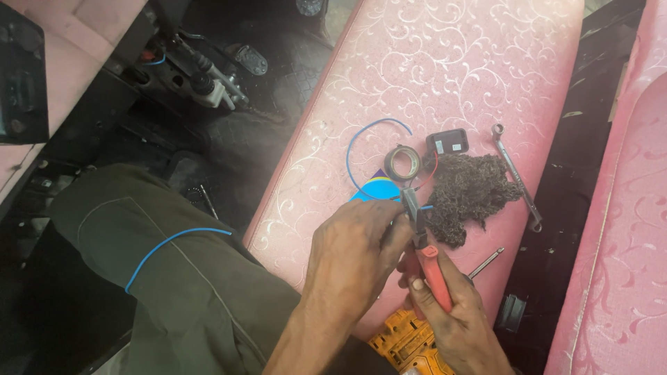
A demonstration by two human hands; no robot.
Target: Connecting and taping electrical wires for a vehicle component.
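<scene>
So the biggest thing here is the long pink cushioned seat with white swirl pattern, running from about 6 o'clock up to 12 and acting as the worktop. At 9 o'clock the person's knee in dark olive trousers is filling the lower left, with a loose length of blue wire lying across it.

Near the centre, the left hand is pinching the end of a thin blue wire loop, which is curling up toward 12 o'clock over the seat. The right hand, at 5 o'clock, is wrapping tight around the red handles of a pair of red-handled pliers, and the jaws are sitting right at the wire by the left fingertips.

Just at 2 o'clock from the hands, a clump of dark brown fibrous scrubbing wad is lying on the seat. A long silver ring spanner is sitting at 3 o'clock, beside the wad. A yellow-orange power drill is poking in at 6 o'clock. A roll of black electrical tape and a small black rectangular box are sitting at 12 o'clock, just beside each other.
</scene>
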